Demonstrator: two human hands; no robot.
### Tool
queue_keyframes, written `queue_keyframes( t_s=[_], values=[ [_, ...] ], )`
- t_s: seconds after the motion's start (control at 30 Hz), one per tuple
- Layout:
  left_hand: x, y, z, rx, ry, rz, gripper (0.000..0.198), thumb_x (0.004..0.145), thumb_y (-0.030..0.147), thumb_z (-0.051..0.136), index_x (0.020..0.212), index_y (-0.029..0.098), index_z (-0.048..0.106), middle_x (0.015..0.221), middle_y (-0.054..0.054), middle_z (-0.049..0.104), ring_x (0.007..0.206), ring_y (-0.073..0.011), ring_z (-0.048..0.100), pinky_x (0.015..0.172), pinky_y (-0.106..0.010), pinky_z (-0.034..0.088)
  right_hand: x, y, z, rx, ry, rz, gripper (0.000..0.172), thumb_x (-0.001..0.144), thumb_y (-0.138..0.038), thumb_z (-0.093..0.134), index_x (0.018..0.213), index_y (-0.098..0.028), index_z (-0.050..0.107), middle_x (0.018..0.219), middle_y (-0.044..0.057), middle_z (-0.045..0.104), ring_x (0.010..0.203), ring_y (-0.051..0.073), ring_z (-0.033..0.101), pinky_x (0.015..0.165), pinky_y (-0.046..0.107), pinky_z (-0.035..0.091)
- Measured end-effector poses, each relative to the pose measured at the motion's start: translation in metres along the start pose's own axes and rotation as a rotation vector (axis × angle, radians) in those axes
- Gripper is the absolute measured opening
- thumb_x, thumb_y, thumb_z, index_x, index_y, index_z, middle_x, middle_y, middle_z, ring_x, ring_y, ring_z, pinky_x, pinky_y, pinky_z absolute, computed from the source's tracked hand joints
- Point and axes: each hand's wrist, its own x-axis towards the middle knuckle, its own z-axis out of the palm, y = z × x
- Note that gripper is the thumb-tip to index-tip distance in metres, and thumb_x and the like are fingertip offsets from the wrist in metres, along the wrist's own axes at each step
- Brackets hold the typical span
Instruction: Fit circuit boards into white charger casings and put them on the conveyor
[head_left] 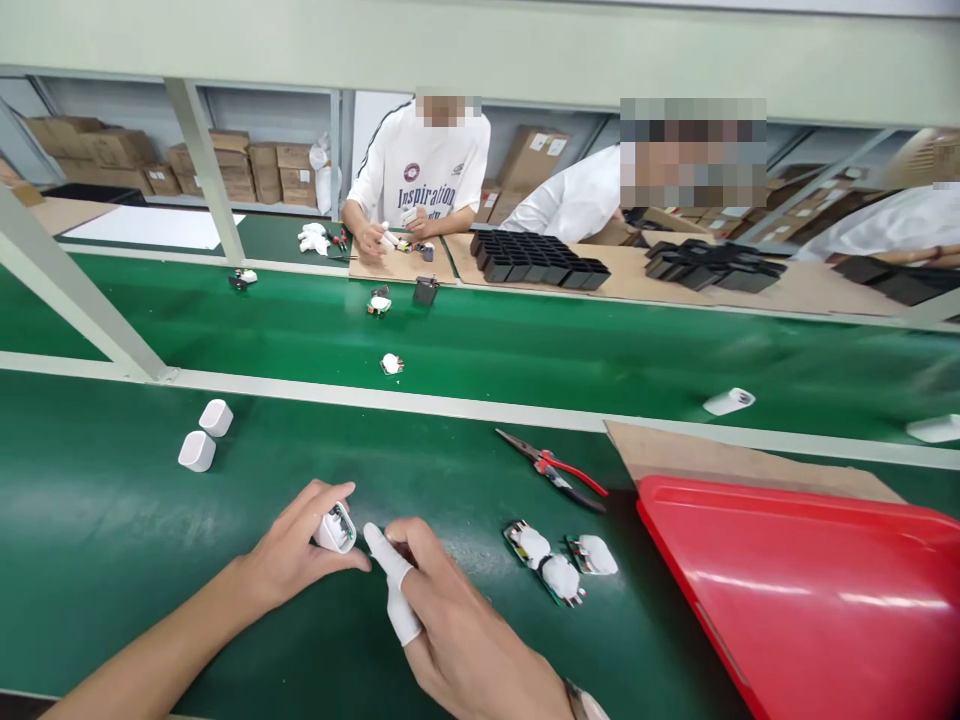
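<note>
My left hand [300, 545] is closed round a small white plastic housing [327, 532], its open end facing right. Green circuit board and white filling show inside it. Just right of that opening is my right hand [442, 600], apart from the housing, with white finger cots on two digits. Its index finger points toward the housing, another finger is bent, and nothing shows in its grasp. Several circuit boards with white-covered parts [560, 578] lie to the right. Beyond them rest long-nose pliers [551, 468] with red and black handles.
Two white housings [198, 452] stand at the left. A big red plastic bin [817, 580] fills the right, beside cardboard [735, 462]. Past a pale rail [450, 402], a green belt [525, 345] carries loose parts. Co-workers sit opposite near black trays [536, 260]. A metal post [82, 285] slants at left.
</note>
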Motion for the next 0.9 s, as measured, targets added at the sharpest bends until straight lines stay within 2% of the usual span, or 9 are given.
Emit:
queue_keyframes(
  t_s=[0.17,0.27,0.4,0.5,0.6,0.73,0.83,0.9],
  values=[
    [-0.003,-0.003,0.003,0.068,0.001,0.001,0.073,0.098,0.045,0.074,0.159,0.031,0.038,0.103,-0.004,0.064,0.085,-0.0177,0.067,0.076,-0.03,0.059,0.007,0.003,0.005,0.015,0.058,-0.011,0.041,0.079,0.009,0.037,0.095,-0.024,0.056,0.113,0.009,0.06,0.101,0.024,0.063,0.083,0.039,0.064],
    [-0.005,-0.006,0.003,0.083,-0.022,-0.008,0.074,0.098,0.044,0.073,0.161,0.032,0.036,0.106,-0.004,0.063,0.088,-0.0184,0.067,0.078,-0.03,0.059,0.01,0.008,0.008,-0.018,0.083,0.014,0.05,0.083,0.009,0.037,0.114,-0.023,0.06,0.104,0.007,0.063,0.093,0.025,0.063,0.078,0.039,0.062],
    [-0.004,-0.006,0.003,0.091,-0.03,0.018,0.075,0.099,0.038,0.074,0.162,0.03,0.034,0.107,-0.005,0.064,0.091,-0.0194,0.067,0.081,-0.032,0.059,0.014,0.01,0.014,-0.032,0.119,0.039,0.06,0.092,0.004,0.04,0.142,-0.026,0.051,0.1,0.006,0.066,0.089,0.025,0.065,0.074,0.039,0.061],
    [-0.001,-0.002,0.002,0.117,-0.02,0.012,0.069,0.101,0.035,0.07,0.161,0.029,0.036,0.104,-0.005,0.064,0.089,-0.0193,0.067,0.079,-0.031,0.059,0.015,0.008,0.019,-0.016,0.14,0.041,0.062,0.097,0.0,0.041,0.152,-0.029,0.045,0.104,0.007,0.067,0.092,0.025,0.066,0.08,0.04,0.063],
    [0.0,0.003,0.001,0.176,-0.009,-0.034,0.059,0.104,0.037,0.064,0.157,0.028,0.039,0.098,-0.003,0.063,0.079,-0.0177,0.065,0.07,-0.028,0.058,0.015,0.008,0.028,0.022,0.166,0.027,0.062,0.101,-0.005,0.041,0.158,-0.028,0.038,0.114,0.01,0.067,0.1,0.026,0.066,0.088,0.044,0.063],
    [-0.004,0.006,0.005,0.25,0.007,-0.095,0.059,0.103,0.036,0.06,0.157,0.026,0.038,0.093,-0.003,0.062,0.076,-0.02,0.064,0.067,-0.031,0.058,0.018,0.008,0.045,0.15,0.265,-0.008,0.061,0.101,-0.005,0.042,0.157,-0.03,0.041,0.116,0.01,0.066,0.101,0.025,0.065,0.087,0.041,0.062],
    [-0.009,0.006,0.01,0.289,0.046,-0.171,0.062,0.102,0.035,0.059,0.158,0.023,0.035,0.095,-0.005,0.064,0.079,-0.022,0.066,0.069,-0.034,0.06,0.023,0.007,0.056,0.288,0.4,0.017,0.05,0.104,-0.007,0.047,0.147,-0.031,0.053,0.111,0.007,0.067,0.097,0.021,0.067,0.085,0.035,0.061],
    [-0.01,0.005,0.012,0.318,0.065,-0.198,0.062,0.102,0.034,0.059,0.158,0.023,0.035,0.098,-0.005,0.065,0.08,-0.0222,0.068,0.07,-0.034,0.06,0.026,0.007,0.061,0.359,0.445,0.057,0.041,0.105,-0.011,0.05,0.139,-0.031,0.059,0.109,0.006,0.068,0.095,0.019,0.068,0.084,0.032,0.061]
  ],
)
